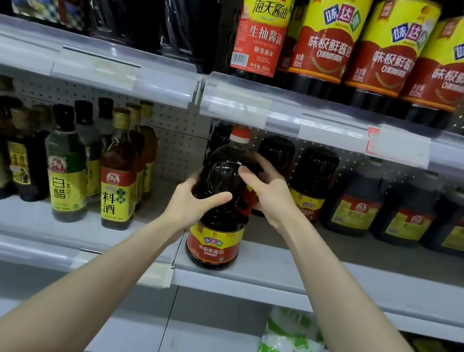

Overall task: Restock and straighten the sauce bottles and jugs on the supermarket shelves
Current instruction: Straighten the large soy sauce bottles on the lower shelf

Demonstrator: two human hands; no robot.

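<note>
Near centre frame, my left hand (191,203) and right hand (270,193) curl round the soy jug (213,233): probably heavy, slick plastic, best gripped at its shoulders.

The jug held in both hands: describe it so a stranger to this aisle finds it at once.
Find the middle shelf, right-hand bay, left end. A dark jug stands at its front edge, held by the left hand and right hand. Unlike the dark-topped jugs behind, it has a red cap and sits forward of the row.
</note>
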